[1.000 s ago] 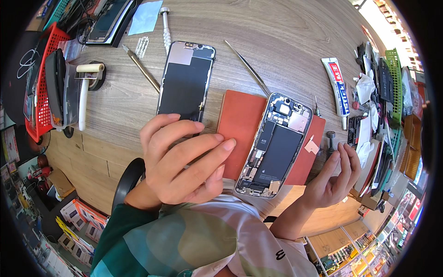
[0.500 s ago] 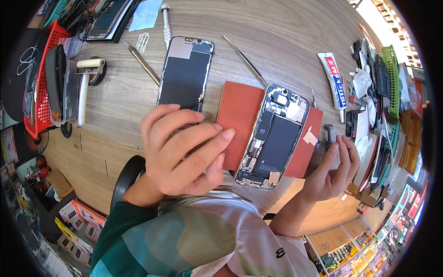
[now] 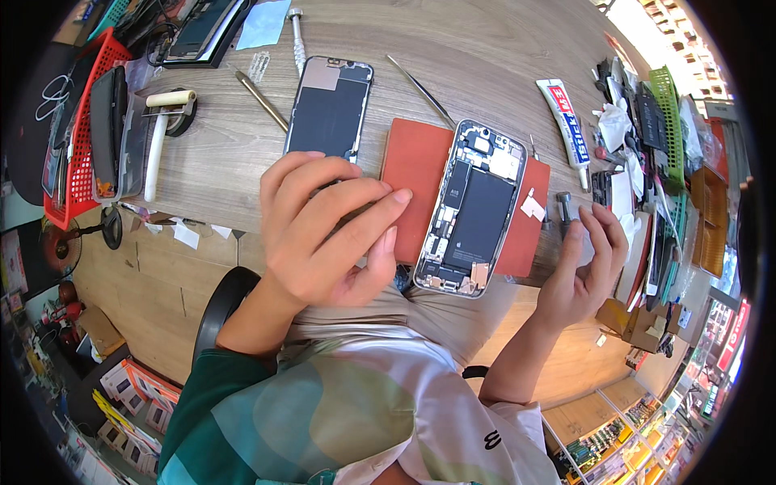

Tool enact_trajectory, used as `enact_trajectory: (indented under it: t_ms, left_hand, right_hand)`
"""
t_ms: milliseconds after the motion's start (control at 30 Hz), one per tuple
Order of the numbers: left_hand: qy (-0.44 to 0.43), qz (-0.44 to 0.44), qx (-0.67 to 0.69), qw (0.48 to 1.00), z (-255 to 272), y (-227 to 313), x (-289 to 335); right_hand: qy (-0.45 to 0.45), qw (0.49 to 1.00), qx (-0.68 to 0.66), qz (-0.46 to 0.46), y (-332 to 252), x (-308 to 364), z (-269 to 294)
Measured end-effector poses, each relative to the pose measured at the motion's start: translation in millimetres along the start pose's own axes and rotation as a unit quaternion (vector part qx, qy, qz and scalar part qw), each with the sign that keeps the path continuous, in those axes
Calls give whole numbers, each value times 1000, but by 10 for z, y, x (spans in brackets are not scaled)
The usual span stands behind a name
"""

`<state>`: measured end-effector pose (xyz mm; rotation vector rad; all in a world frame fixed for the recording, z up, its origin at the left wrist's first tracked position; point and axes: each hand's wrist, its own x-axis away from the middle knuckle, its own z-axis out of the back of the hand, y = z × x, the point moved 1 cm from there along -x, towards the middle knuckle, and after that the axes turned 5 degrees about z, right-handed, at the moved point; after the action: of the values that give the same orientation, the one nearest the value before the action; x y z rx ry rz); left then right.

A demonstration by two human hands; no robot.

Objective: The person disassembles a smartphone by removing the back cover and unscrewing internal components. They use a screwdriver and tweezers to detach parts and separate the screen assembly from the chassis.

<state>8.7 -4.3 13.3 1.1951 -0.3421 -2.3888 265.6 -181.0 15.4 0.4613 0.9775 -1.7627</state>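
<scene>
At a wood-grain workbench (image 3: 485,56), a red perforated basket (image 3: 84,145) sits at far left, beside a white-handled roller (image 3: 156,153). A gold-toned pen-shaped tool (image 3: 263,101) lies angled toward a detached smartphone display (image 3: 327,113), inner side up. The person's left hand (image 3: 331,222) is over the display's lower end, fingers loosely spread and curved, thumb apart from the index fingertip; nothing shows in its grip, and whether it touches the display cannot be told. To its right, a pointed metal tool (image 3: 420,91) lies behind a reddish-brown pad (image 3: 414,174), where an opened smartphone (image 3: 477,210) rests at a slant, battery and circuitry exposed, lower end jutting past the pad's near edge. A small metallic piece (image 3: 533,204) lies beside it on the pad. Beyond are a glue tube (image 3: 564,121) and, nearer, the right hand (image 3: 584,271), half curled with no object visible in it, near a dark knobbed tool (image 3: 564,207). A green basket (image 3: 666,121) stands at far right.
</scene>
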Motion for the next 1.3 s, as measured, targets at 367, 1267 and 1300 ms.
enact_trajectory:
  t_ms: [367,1267,1300]
  left_hand:
    - [39,-32,52,997,-54,-45,23]
    - [33,-27,54,998,-30,-23,18]
    - [33,-27,55,998,-32,-25,20]
  right_hand:
    - [-262,947,-90,166,-679,-560,-37]
    - [-297,930,-86,196,-801,-645,16]
    - [-303,927,-85,205,-806,-663,12]
